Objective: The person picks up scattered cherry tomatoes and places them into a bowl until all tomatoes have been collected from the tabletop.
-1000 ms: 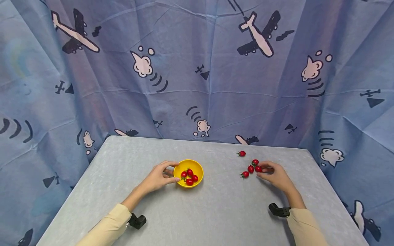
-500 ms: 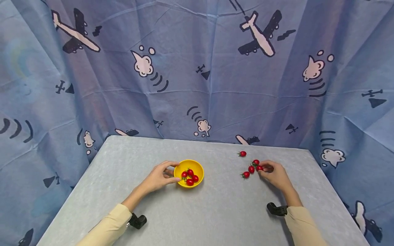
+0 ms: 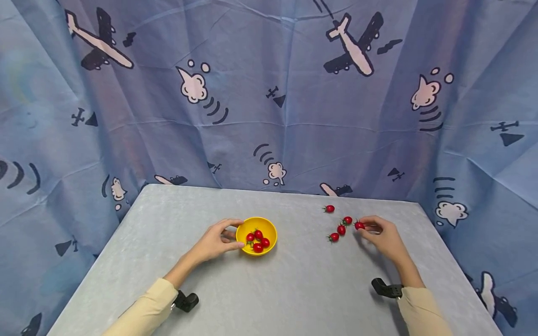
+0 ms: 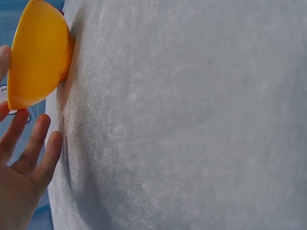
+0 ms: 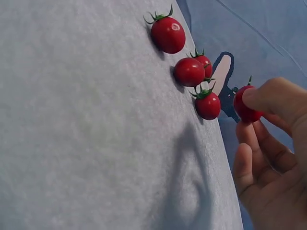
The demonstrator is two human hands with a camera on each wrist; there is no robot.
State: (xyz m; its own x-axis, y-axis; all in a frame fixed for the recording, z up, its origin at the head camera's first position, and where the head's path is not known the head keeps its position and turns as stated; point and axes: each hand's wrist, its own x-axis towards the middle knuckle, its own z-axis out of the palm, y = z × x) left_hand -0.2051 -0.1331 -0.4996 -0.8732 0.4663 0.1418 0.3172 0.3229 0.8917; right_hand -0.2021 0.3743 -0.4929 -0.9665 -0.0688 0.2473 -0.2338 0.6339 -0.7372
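A cherry tomato (image 3: 359, 225) is pinched between the thumb and fingertips of my right hand (image 3: 384, 238). The right wrist view shows this tomato (image 5: 246, 104) off the table, its green stem pointing up. Several other cherry tomatoes (image 3: 341, 229) lie on the table just left of that hand. My left hand (image 3: 216, 241) holds the side of a yellow bowl (image 3: 272, 233), thumb at the near side and index finger at the far side of the rim. Inside the bowl are several cherry tomatoes (image 3: 258, 248). In the left wrist view, the remaining fingers (image 4: 36, 143) stand apart below the bowl.
A pale grey table (image 3: 294, 289) carries everything. One cherry tomato (image 3: 329, 208) lies apart, nearer the back edge. Behind the table hangs a blue curtain (image 3: 252, 93) with airplane prints. Each wrist wears a black camera (image 3: 186, 302).
My right hand has taken hold of a cherry tomato from the group, lifted it and drawn it slightly right and away. My left hand stays at the bowl.
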